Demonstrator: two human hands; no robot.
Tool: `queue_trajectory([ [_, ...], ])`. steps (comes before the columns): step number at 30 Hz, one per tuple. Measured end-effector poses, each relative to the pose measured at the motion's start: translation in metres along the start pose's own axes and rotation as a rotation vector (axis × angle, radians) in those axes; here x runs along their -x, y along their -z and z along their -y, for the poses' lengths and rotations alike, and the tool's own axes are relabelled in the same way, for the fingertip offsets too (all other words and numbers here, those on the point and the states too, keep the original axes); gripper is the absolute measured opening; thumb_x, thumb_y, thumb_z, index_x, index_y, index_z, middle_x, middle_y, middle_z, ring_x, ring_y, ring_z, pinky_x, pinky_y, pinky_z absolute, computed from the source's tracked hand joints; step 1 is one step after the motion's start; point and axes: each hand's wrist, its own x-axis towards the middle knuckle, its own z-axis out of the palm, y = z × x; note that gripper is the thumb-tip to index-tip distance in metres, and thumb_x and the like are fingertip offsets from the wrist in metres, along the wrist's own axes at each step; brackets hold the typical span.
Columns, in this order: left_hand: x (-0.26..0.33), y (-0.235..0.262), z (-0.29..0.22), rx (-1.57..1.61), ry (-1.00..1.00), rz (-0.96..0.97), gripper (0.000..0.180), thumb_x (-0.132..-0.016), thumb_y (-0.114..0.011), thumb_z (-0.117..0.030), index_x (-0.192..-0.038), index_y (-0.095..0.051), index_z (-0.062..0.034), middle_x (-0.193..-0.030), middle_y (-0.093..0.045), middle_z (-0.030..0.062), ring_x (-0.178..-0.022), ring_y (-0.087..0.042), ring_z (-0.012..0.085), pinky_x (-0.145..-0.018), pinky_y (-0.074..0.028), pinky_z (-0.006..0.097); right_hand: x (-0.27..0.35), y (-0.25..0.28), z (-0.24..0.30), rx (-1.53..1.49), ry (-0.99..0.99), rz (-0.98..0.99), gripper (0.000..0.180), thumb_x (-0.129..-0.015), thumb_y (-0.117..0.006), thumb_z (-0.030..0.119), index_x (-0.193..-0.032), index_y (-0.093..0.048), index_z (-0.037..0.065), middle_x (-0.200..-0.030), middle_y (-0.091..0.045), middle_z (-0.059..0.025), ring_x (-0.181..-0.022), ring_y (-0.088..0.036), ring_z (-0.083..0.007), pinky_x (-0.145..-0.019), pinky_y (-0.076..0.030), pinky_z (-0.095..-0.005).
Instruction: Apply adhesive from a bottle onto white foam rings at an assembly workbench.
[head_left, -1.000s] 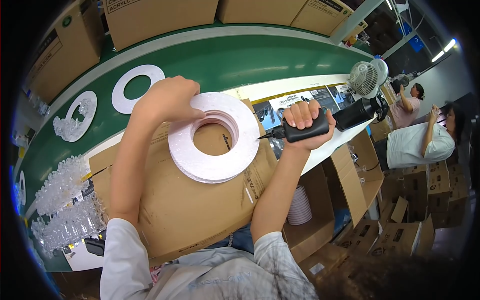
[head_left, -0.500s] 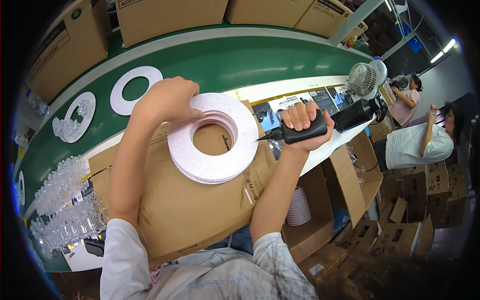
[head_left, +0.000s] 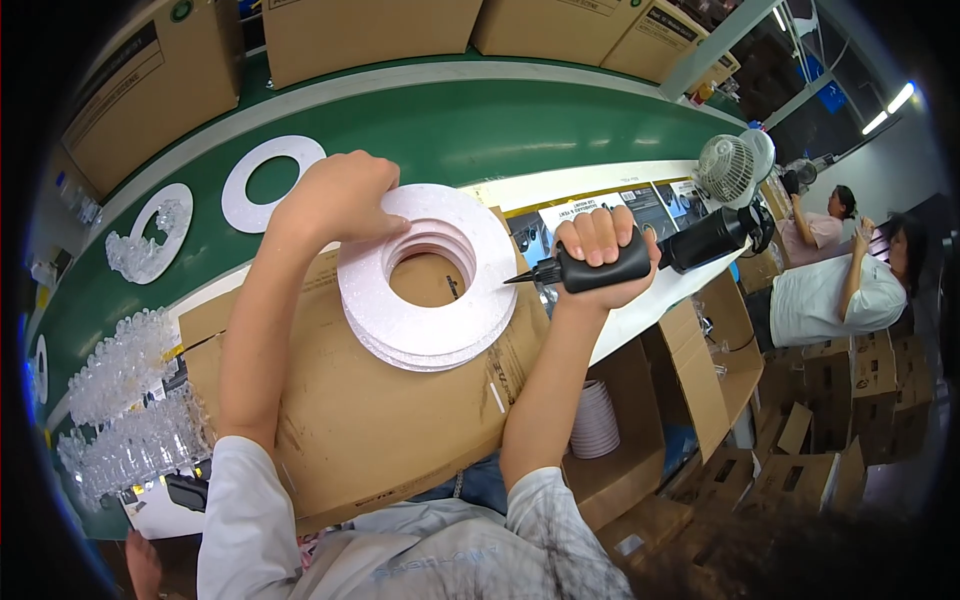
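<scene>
A stack of white speckled flat rings (head_left: 430, 335) lies above a brown cardboard box (head_left: 340, 430) in front of me. My left hand (head_left: 345, 200) is closed on the far left part of the stack, thumb on top and the other fingers curled out of sight. In my right hand (head_left: 600, 250) is a black squeeze bottle (head_left: 612, 268) with a thin pointed nozzle, its fingers wrapped round the body. The nozzle tip reaches over the right side of the top ring; whether it touches cannot be made out.
Clear plastic pieces (head_left: 150, 450) stand in rows at left. Two white rings (head_left: 240, 190) lie on the green table (head_left: 420, 120), one bearing clear pieces. A fan (head_left: 727, 165) and a black cylinder (head_left: 705, 240) stand right. An open carton (head_left: 625, 440) holds stacked rings. Two people (head_left: 835, 300) are farther right.
My right hand has shifted slightly left with the bottle, bringing the nozzle tip from the ring's right edge inward over its surface. My left hand keeps its hold on the stack.
</scene>
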Motion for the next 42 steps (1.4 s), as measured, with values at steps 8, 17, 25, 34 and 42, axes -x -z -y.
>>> queue_trajectory([
  [8, -0.003, 0.007, 0.003, -0.049, 0.089, 0.077, 0.048, -0.068, -0.075, -0.036, -0.102, -0.068, -0.0028, -0.088, -0.070, 0.0173, -0.083, -0.067, 0.0323, -0.076, -0.053, 0.040, 0.000, -0.013, -0.029, 0.118, -0.082, 0.044, 0.035, -0.088, -0.042, 0.041, -0.070, -0.043, 0.011, -0.055, -0.043, -0.0002, -0.049, -0.040, -0.0139, -0.054, -0.036, -0.0315],
  [17, -0.002, -0.003, 0.007, -0.060, 0.063, -0.005, 0.038, -0.070, -0.076, -0.037, -0.086, -0.068, -0.0030, -0.084, -0.069, 0.0158, -0.080, -0.068, 0.0310, -0.071, -0.054, 0.039, 0.002, -0.010, -0.032, 0.133, -0.077, 0.046, 0.035, -0.087, -0.042, 0.040, -0.070, -0.044, 0.010, -0.055, -0.045, -0.0010, -0.050, -0.042, -0.0152, -0.054, -0.038, -0.0315],
  [25, -0.003, 0.000, 0.006, -0.048, 0.062, 0.006, 0.039, -0.070, -0.075, -0.037, -0.085, -0.068, -0.0021, -0.084, -0.069, 0.0173, -0.080, -0.067, 0.0321, -0.072, -0.054, 0.040, 0.001, -0.008, -0.032, 0.155, -0.104, 0.064, 0.034, -0.086, -0.042, 0.040, -0.070, -0.045, 0.009, -0.056, -0.046, -0.0019, -0.051, -0.044, -0.0160, -0.054, -0.039, -0.0320],
  [34, -0.002, 0.000, 0.013, -0.055, 0.033, -0.023, 0.038, -0.069, -0.076, -0.036, -0.084, -0.068, -0.0019, -0.084, -0.069, 0.0172, -0.079, -0.067, 0.0319, -0.073, -0.054, 0.039, -0.002, -0.014, -0.032, 0.069, -0.082, 0.041, 0.034, -0.090, -0.043, 0.039, -0.072, -0.044, 0.010, -0.057, -0.043, -0.0008, -0.050, -0.041, -0.0147, -0.055, -0.036, -0.0315],
  [42, 0.000, 0.007, 0.016, -0.002, 0.111, 0.010, 0.040, -0.068, -0.078, -0.034, -0.093, -0.069, -0.0045, -0.088, -0.069, 0.0145, -0.082, -0.067, 0.0298, -0.074, -0.054, 0.037, 0.000, -0.015, -0.022, 0.077, -0.117, 0.101, 0.039, -0.093, -0.039, 0.042, -0.071, -0.042, 0.010, -0.056, -0.044, -0.0017, -0.050, -0.042, -0.0147, -0.055, -0.036, -0.0319],
])
